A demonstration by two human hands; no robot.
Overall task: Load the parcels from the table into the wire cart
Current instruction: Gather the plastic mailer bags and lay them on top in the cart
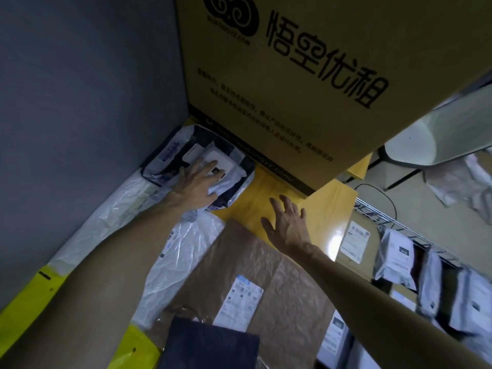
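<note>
Grey wall (80,102); black cable (372,185) on floor (415,206); perhaps a white stool (439,134).

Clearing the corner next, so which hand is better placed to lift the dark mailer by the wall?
Left. The left hand lies on the dark mailer in the corner. The right hand is spread open over the yellow table, holding nothing, apart from that mailer.

Single head-worn view, wide-angle.
Looks forward and down onto the yellow table (266,187) at close range; the wire cart (378,217) falls at the frame's lower right.
</note>
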